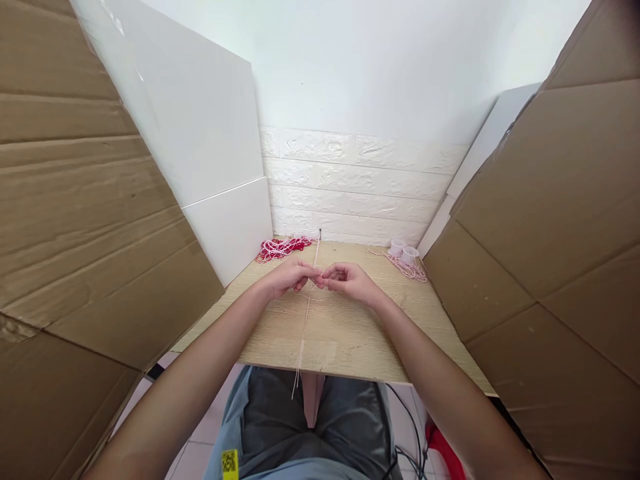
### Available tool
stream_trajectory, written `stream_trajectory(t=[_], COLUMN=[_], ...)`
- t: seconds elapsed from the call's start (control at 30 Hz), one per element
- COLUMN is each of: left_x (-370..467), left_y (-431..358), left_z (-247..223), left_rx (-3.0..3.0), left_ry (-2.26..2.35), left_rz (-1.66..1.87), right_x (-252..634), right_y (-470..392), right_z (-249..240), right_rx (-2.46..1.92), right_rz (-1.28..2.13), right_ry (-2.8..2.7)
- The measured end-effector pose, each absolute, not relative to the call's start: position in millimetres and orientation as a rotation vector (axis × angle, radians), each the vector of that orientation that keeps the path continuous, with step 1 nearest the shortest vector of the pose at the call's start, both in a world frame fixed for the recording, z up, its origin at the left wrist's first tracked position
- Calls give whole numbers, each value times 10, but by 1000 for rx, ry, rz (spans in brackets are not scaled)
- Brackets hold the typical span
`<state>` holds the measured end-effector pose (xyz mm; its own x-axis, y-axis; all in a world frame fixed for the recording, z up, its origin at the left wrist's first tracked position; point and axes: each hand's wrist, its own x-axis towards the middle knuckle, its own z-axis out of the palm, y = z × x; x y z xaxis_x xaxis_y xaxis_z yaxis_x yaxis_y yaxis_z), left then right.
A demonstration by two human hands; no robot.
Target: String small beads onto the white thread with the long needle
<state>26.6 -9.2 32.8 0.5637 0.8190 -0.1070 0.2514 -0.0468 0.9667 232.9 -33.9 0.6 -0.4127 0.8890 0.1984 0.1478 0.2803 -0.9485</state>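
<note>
A thin pale pink cord (306, 320) runs from a small dark hook (320, 231) at the wall, across the wooden table, and hangs over the front edge in loose ends. Over its upper part my left hand (291, 277) and my right hand (351, 283) meet, fingertips almost touching. Both are closed in a pinch on thin strands of the cord. Short strands stick out to either side just below my fingers. The exact crossing of the strands is hidden behind the fingertips.
Red and white cord bundles (283, 248) lie at the back left. At the back right are small clear cups (409, 255) and a pink cord bundle (407, 268). Cardboard panels (550, 267) flank the table (360, 340). Black cables (413, 427) run on the floor.
</note>
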Motion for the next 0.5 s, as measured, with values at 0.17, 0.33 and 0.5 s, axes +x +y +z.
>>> stream_trajectory(t=[0.17, 0.33, 0.5], left_x=[257, 235, 203], left_y=[-109, -75, -15], left_z=[359, 355, 315], left_rx=[1646, 1684, 1636], left_ry=[973, 1033, 1151], left_rz=[551, 553, 659], right_x=[2362, 2393, 2402], right_y=[-334, -345, -385], right_z=[1, 10, 54], right_rx=[-1019, -1042, -986], right_rz=[1088, 1015, 1141], right_ry=[-1918, -2016, -2052])
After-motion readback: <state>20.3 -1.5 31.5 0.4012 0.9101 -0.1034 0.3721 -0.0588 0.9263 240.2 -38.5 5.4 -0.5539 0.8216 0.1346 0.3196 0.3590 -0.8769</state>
